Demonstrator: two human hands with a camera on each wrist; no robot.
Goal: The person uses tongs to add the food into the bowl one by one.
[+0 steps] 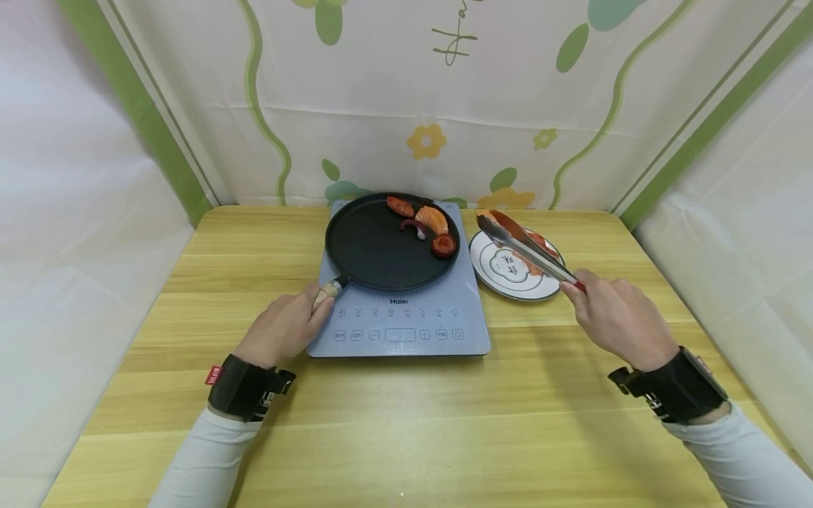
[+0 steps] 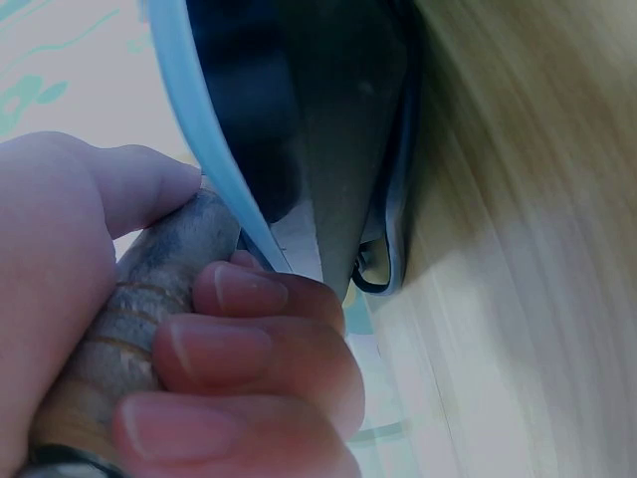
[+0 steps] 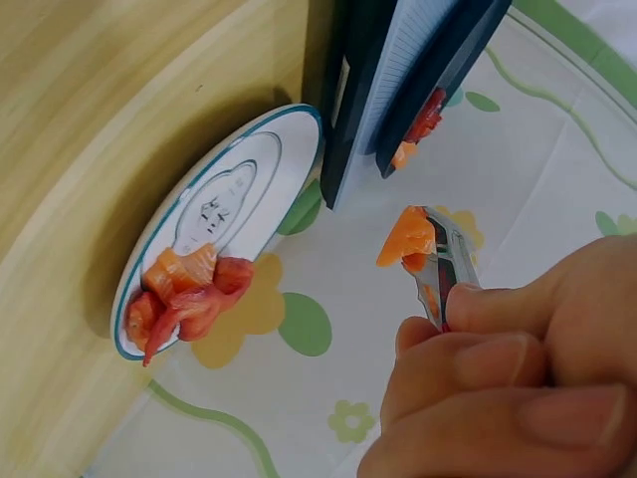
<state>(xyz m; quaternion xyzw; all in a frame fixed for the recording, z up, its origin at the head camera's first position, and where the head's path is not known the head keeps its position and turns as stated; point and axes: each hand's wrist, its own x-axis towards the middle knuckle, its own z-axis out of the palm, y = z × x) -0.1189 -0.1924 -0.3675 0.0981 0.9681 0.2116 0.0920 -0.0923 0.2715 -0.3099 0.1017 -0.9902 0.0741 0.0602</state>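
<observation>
My left hand [image 1: 282,324] grips the wooden handle [image 2: 129,299] of a flat black frying pan [image 1: 381,254]. On the pan's right side lie a red oval piece [image 1: 400,206], an orange salmon-like slice [image 1: 432,220], a curled purple tentacle-like piece [image 1: 414,226] and a round red piece [image 1: 443,245]. My right hand [image 1: 622,321] holds metal tongs [image 1: 538,257] over a white plate [image 1: 527,291]. In the right wrist view, an orange slice [image 3: 406,237] sits between the tongs' tips, above the plate. Red and orange food pieces [image 3: 199,299] lie together on the plate.
The pan stands on a grey induction cooker [image 1: 400,346] with its control panel toward me. A wooden table [image 1: 406,423] carries the cooker and plate. White printed cloth [image 1: 381,106] hangs behind, with pale cloth walls at both sides.
</observation>
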